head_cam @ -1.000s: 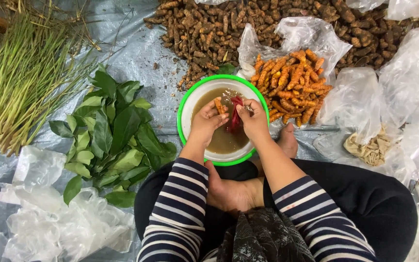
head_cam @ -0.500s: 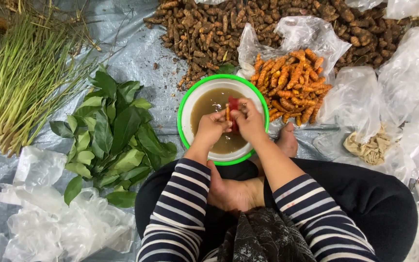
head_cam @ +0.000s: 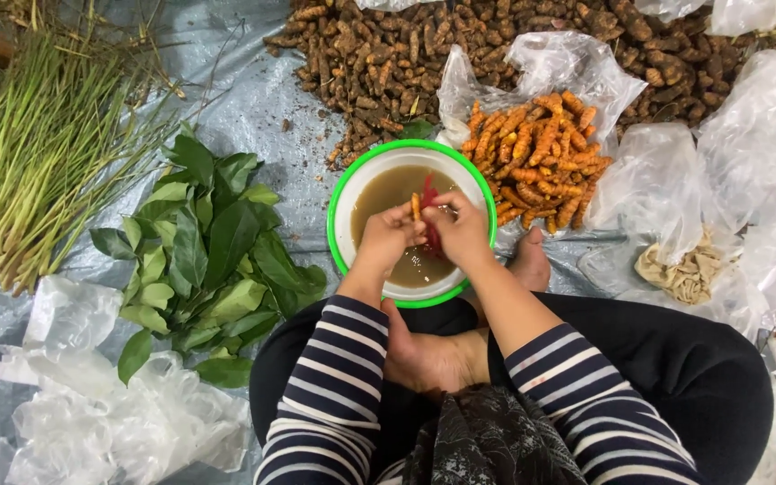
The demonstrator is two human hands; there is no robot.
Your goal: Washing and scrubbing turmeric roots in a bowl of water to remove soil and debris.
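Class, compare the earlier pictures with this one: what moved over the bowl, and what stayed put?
Both hands, left hand and right hand, shifted slightly, turning the orange root upright beside the red tool. The bowl, leaves and root piles stayed.

Both hands (head_cam: 426,235) together, fingers (head_cam: 409,235) curled, striped forearms extended.

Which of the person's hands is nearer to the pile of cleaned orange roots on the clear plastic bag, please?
The right hand: it works over the bowl, on the side beside the orange roots. The left hand is farther from them, toward the green leaves.
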